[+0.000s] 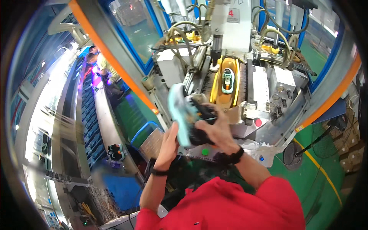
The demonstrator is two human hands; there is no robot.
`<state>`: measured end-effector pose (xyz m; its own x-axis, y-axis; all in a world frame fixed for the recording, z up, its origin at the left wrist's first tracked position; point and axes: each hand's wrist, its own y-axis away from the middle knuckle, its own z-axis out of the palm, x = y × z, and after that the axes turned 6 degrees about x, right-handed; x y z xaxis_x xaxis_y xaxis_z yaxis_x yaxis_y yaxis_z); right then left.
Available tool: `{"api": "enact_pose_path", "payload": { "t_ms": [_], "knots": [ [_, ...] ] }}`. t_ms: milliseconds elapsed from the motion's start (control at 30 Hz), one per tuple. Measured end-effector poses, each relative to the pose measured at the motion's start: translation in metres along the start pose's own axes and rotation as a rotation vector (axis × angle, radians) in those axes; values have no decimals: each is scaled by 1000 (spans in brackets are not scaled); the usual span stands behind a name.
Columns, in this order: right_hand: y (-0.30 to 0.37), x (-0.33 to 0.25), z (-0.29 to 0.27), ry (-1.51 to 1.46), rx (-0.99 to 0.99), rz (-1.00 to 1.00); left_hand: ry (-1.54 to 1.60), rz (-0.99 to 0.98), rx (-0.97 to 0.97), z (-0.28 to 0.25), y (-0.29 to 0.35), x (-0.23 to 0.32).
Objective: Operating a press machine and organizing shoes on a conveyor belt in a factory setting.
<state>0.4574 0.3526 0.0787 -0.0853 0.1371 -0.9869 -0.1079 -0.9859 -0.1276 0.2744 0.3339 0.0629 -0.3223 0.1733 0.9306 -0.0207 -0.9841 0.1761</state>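
Observation:
A sneaker (179, 113) with a pale teal sole and a dark upper is held up in front of the machine, tilted on its side and smeared by motion. Around its dark upper, the fingers of my right hand (217, 128) are closed. My left hand (168, 143) presses against the lower end of the sole, its far fingers partly hidden. Behind them, a second sneaker (228, 80), dark with a teal sole edge, sits in a tan, yellow-edged cradle (229, 100) of the machine.
Red (258, 122) and green (205, 152) buttons are on the machine's front. To the left runs a conveyor (92, 126), with more shoes (115, 152) beside it. Two people (105, 69) stand farther along it. A pedestal fan (293, 155) stands at right.

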Motion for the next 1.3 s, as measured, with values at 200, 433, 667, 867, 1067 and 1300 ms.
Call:
{"api": "enact_pose_path", "payload": {
  "t_ms": [200,433,667,867,1067,1300],
  "knots": [
    [-19,-4,-154,146,468,-96,-493,55,-106,97,-179,-54],
    [33,-10,-241,203,933,-207,-885,168,36,174,-342,-141],
    [44,-16,-249,342,1084,-176,-1080,153,140,199,-385,-165],
    [-77,-22,-263,546,877,-141,-127,-301,-11,149,-312,-110],
    [-261,31,-216,826,342,190,61,-409,-174,55,-162,-40],
    [-352,161,-98,1279,388,122,-149,-161,273,-65,-33,13]
  ]
}}
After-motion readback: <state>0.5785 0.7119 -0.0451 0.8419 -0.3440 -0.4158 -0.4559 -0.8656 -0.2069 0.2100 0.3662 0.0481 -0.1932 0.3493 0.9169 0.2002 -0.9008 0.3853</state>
